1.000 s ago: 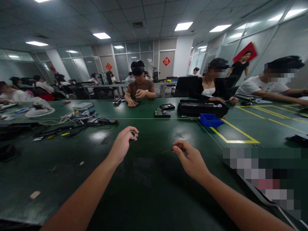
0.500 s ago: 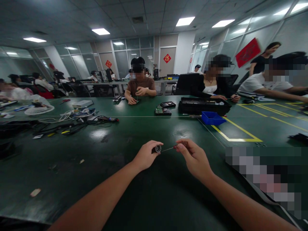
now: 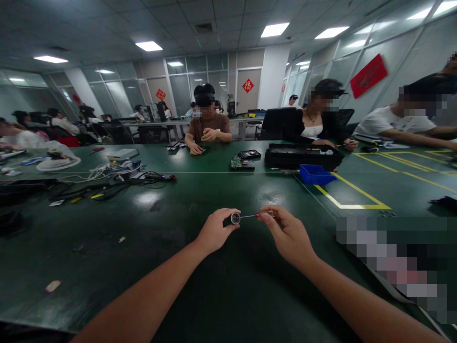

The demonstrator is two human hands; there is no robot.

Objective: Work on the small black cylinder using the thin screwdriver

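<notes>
Held in my left hand (image 3: 216, 232) is a dark cylindrical part (image 3: 235, 218) with a pale metal ring around its open end, which faces me. I cannot tell its exact kind, as my fingers cover most of it. My right hand (image 3: 288, 234) is closed on the handle of a screwdriver (image 3: 249, 216) with a thin metal shaft and a red collar. The shaft points left, and its tip is at the open end of the cylindrical part. Both hands are raised over the green table (image 3: 214, 295).
Ahead lie opened hard drives (image 3: 242, 165), a black tray (image 3: 303, 156) and a blue bin (image 3: 316, 175). Cables (image 3: 117, 183) and a white fan-like part (image 3: 58, 164) are at the left. Co-workers sit across the table, one person (image 3: 209, 124) directly opposite. Yellow tape marks the right side.
The screwdriver's shaft has come up from below the ring to the open end of the cylindrical part, and it lies more level. Both hands stay nearly in place.
</notes>
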